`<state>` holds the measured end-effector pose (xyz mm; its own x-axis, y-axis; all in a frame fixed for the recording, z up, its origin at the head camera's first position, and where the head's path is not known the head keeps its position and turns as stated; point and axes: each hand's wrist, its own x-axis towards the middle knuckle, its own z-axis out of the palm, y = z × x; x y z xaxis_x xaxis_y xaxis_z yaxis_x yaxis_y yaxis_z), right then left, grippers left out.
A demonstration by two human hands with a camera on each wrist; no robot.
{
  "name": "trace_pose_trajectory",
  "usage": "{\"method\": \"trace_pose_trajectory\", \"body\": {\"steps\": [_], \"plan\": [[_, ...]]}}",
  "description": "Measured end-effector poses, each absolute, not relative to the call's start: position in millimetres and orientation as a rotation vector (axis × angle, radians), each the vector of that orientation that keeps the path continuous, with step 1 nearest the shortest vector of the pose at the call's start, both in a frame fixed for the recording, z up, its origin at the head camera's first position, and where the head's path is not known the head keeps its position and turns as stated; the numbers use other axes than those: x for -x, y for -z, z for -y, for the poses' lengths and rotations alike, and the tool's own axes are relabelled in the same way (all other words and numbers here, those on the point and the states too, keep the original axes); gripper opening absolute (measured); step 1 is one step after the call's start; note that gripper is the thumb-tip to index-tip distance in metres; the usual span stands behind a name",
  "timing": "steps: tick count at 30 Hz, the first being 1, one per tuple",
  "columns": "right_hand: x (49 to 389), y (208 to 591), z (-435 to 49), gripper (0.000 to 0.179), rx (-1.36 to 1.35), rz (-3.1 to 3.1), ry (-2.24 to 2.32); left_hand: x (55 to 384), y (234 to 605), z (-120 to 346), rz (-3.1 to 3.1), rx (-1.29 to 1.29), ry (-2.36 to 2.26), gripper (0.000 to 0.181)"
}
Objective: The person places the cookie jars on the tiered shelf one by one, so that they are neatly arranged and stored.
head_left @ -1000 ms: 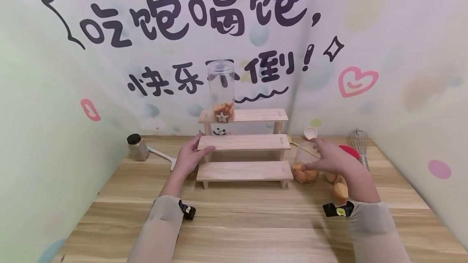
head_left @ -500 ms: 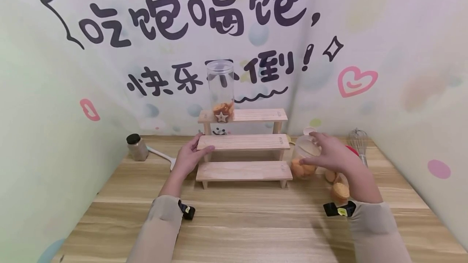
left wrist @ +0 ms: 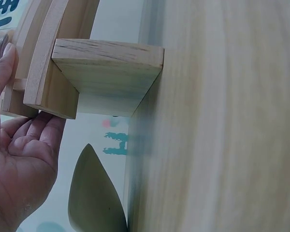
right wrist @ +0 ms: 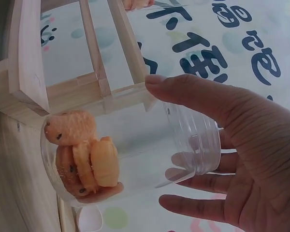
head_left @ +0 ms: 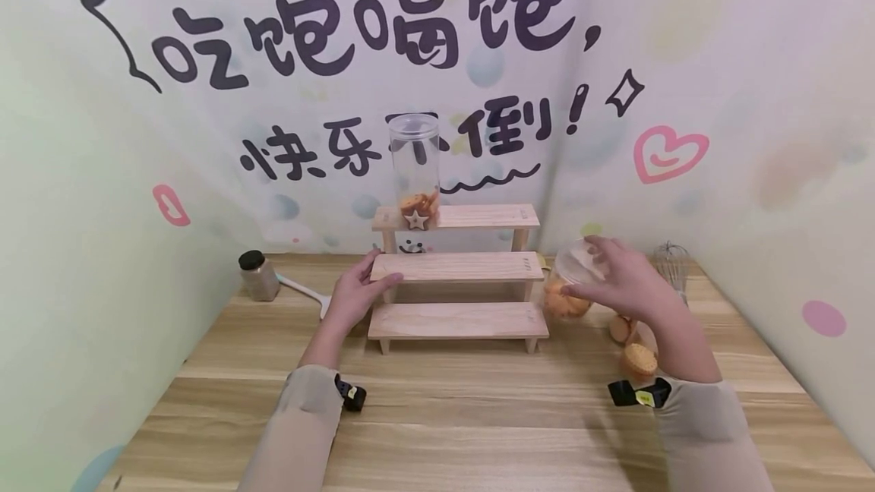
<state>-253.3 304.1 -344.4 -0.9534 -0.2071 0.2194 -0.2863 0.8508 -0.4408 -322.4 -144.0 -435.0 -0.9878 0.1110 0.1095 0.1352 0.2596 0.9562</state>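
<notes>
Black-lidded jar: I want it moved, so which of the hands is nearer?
Left: the left hand grips the rack, right of the jar; the right hand holds the clear tub beyond the rack's other end.

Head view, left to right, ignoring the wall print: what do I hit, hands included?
Black-lidded jar → white utensil → left hand → three-tier wooden stand → clear container of cookies → right hand → whisk.
</notes>
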Motion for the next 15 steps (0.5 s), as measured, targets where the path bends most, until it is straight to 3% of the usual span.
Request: {"method": "trace_pose_trajectory", "body": {"steps": [15], "plan": [[251.9,337.4,-301.7,0.098,-0.312,2.652,-0.76,324.2,435.6,144.4,2.486,0.237,1.866,0.105]]}}
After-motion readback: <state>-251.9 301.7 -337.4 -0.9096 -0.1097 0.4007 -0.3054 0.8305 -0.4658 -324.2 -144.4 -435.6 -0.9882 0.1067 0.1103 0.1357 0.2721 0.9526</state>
